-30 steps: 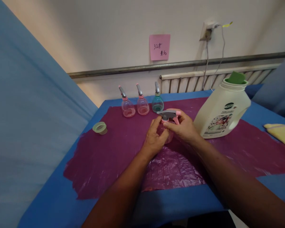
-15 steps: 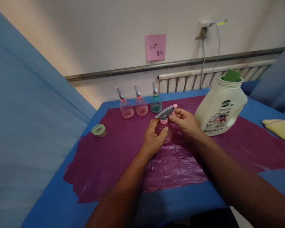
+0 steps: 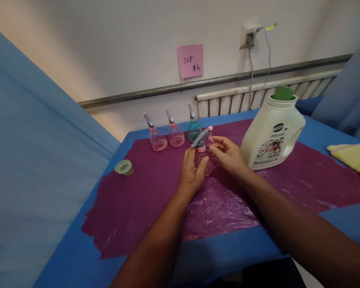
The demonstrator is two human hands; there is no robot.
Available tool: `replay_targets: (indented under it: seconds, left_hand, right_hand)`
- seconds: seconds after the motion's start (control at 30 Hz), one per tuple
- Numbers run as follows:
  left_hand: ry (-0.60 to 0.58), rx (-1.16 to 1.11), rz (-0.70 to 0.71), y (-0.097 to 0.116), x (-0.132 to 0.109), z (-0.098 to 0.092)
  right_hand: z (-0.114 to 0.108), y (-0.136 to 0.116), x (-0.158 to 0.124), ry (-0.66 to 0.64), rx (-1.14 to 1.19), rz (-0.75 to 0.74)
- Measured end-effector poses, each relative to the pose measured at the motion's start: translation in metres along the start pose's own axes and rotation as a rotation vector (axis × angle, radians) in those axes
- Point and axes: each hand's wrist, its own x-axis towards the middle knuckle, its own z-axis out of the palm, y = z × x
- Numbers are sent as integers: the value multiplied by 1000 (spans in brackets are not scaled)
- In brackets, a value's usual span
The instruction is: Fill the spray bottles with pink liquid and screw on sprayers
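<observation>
My left hand (image 3: 192, 172) is wrapped round the body of a clear pink spray bottle (image 3: 209, 166), thumb in front. The bottle stands upright on a purple plastic sheet (image 3: 150, 200). Its grey spray head (image 3: 202, 137) has a pink nozzle, trigger and collar, and points up to the right. Beside the neck, just below the trigger, is my right hand (image 3: 228, 156), its fingers curved and apart with nothing visible between them. Behind stand two pink spray bottles (image 3: 158, 141) (image 3: 176, 136) and a teal one (image 3: 193, 130), each with some liquid low down.
A large cream detergent jug (image 3: 270, 136) with a green piece (image 3: 284, 93) in its mouth stands right of my hands. A pale green cap (image 3: 123, 167) lies at left, a yellow cloth (image 3: 352, 158) at far right. The wall rail (image 3: 156, 90) runs behind the blue-covered table (image 3: 63, 256).
My right hand has come off the trigger and sits slightly lower beside the neck. The spray head has turned to a steeper angle. The whole view has shifted a little.
</observation>
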Motion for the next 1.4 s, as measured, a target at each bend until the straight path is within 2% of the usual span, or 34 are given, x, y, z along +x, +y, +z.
replay_targets:
  seconds: [0.1, 0.23, 0.37, 0.47, 0.5, 0.57, 0.63, 0.7, 0.8, 0.87, 0.97, 1.1, 1.4]
  left_hand:
    - [-10, 7, -25, -2, -2, -1]
    - [-43, -3, -111, -5, -4, -5]
    - [-98, 4, -261, -3, -3, -14]
    - [-127, -64, -304, -1, 0, -23]
    - [-106, -96, -311, 0, 1, -26]
    - [10, -112, -312, 2, 4, -32]
    - [138, -16, -260, 7, 6, -38]
    - [157, 170, -137, 16, 6, -44]
    - [30, 471, 81, 33, 1, -50]
    - [5, 608, 151, 41, -4, -51]
    - [-14, 739, 149, 45, -7, -51]
    - [-64, 798, 116, 45, -8, -51]
    - [-152, 704, 89, 53, -13, -47]
  right_hand:
    - [-2, 5, -2, -16, -57, -7]
    - [-5, 2, -6, -36, -204, -117]
    - [-11, -13, -11, 6, -591, -238]
    - [-15, -24, -14, 34, -864, -315]
    - [-16, -26, -15, 28, -933, -337]
    - [-17, -30, -16, 0, -1045, -387]
    - [-17, -34, -19, -38, -1114, -450]
    - [-15, -40, -23, -82, -1145, -521]
    - [-8, -51, -31, -142, -1139, -630]
    - [-3, -57, -37, -161, -1113, -683]
    - [4, -61, -42, -156, -1077, -717]
    - [7, -58, -44, -185, -1077, -717]
    - [6, -48, -45, -240, -1151, -702]
